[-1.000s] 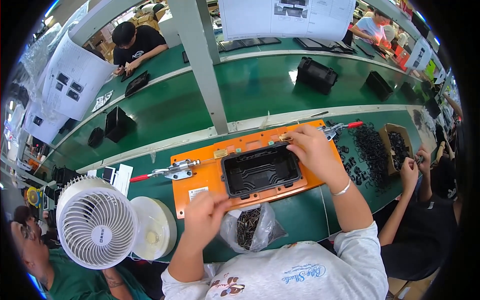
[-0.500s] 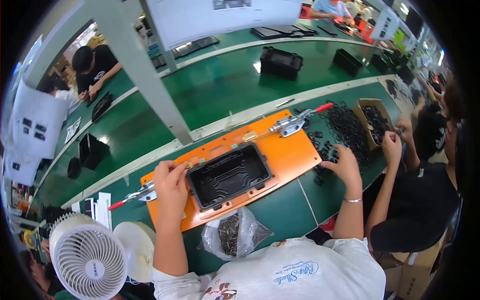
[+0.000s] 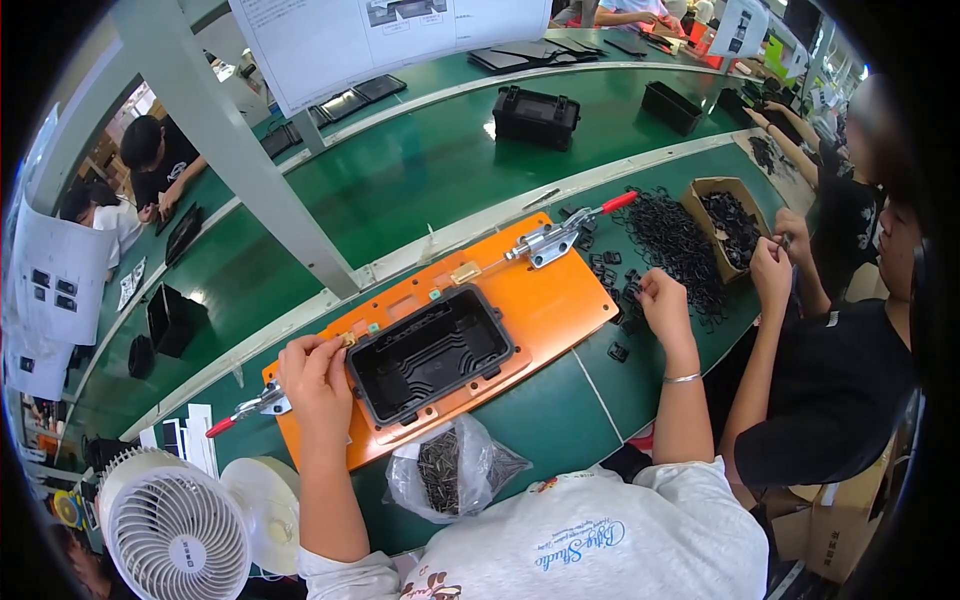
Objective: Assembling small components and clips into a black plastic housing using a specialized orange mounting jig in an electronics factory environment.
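A black open-topped plastic box (image 3: pixel 430 357) sits on an orange fixture plate (image 3: pixel 560 305) with a toggle clamp at each end. My left hand (image 3: pixel 318 385) is at the box's upper left corner, its fingers pinched together by a small brass-coloured block; what lies between the fingertips is hidden. Over to the right, my right hand (image 3: pixel 668 312) has thumb and fingers closed at the edge of several small black plastic parts (image 3: pixel 606 262), with one dark part at its fingertips. The right toggle clamp (image 3: pixel 545 243) has its red handle pointing away to the right.
A clear bag of small dark metal pins or screws (image 3: pixel 440 470) lies before the plate. Beyond the loose black parts stands a cardboard box (image 3: pixel 722 230) of black pieces. A white fan (image 3: pixel 178 525) is at lower left. A co-worker's hands (image 3: pixel 780 255) are close on the right.
My right hand has gone from spread fingers to a closed pinch at the small black parts. My left hand stays by the box's corner. The whole view has shifted slightly.
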A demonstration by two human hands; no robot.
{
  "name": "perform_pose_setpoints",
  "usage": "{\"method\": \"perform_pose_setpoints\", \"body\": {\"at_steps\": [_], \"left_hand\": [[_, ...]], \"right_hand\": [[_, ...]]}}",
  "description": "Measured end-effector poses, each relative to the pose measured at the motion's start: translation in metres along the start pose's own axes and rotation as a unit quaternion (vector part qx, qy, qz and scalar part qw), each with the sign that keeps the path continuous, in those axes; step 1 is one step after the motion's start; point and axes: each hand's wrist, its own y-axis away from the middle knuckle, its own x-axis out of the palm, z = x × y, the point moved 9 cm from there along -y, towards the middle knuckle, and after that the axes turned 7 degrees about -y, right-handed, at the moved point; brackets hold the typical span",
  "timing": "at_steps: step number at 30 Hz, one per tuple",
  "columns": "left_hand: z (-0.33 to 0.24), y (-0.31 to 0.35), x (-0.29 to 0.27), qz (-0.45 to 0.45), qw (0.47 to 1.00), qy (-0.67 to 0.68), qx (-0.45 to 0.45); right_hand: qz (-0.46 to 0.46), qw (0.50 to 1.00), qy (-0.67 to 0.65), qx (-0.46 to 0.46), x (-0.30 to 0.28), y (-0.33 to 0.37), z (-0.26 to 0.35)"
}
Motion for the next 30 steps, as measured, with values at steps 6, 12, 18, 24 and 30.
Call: {"method": "perform_pose_setpoints", "body": {"at_steps": [6, 12, 18, 24, 30], "left_hand": [[-0.002, 0.0, 0.001, 0.034, 0.998, -0.045, 0.025], [-0.009, 0.007, -0.01, 0.035, 0.998, -0.054, 0.007], [-0.059, 0.012, -0.044, -0.024, 0.998, 0.041, 0.029], [-0.112, 0.024, -0.049, 0.018, 0.98, 0.179, 0.091], [-0.176, 0.043, 0.016, 0.264, 0.858, 0.439, -0.044]], "right_hand": [[-0.006, 0.999, -0.047, 0.023, -0.016, 0.001, 0.008], [0.146, 0.973, -0.17, -0.059, 0.022, 0.028, 0.043], [0.089, 0.984, -0.074, -0.133, 0.024, 0.028, 0.049], [0.043, 0.975, -0.218, -0.008, -0.004, 0.021, 0.009], [0.251, 0.89, -0.379, -0.033, 0.015, 0.085, 0.108]]}}
